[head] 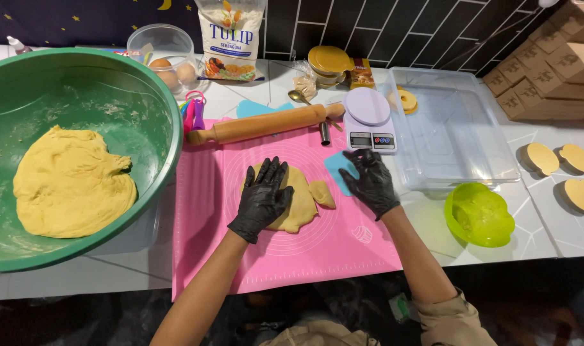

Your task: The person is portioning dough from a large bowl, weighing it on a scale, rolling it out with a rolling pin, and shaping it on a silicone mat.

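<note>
Left hand (262, 200) pressed flat and open on the dough piece (298, 200) mid pink mat (205, 218), near the counter's front edge; right hand's (371, 182) grip pinches a blue scraper (339, 168) just beside it.

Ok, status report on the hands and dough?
Left hand flat on yellow dough slab. Right hand holding blue plastic scraper. Small cut dough piece beside slab.

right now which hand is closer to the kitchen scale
Right. The right hand holds a blue scraper just below the kitchen scale; the left hand presses the dough piece, further away.
</note>
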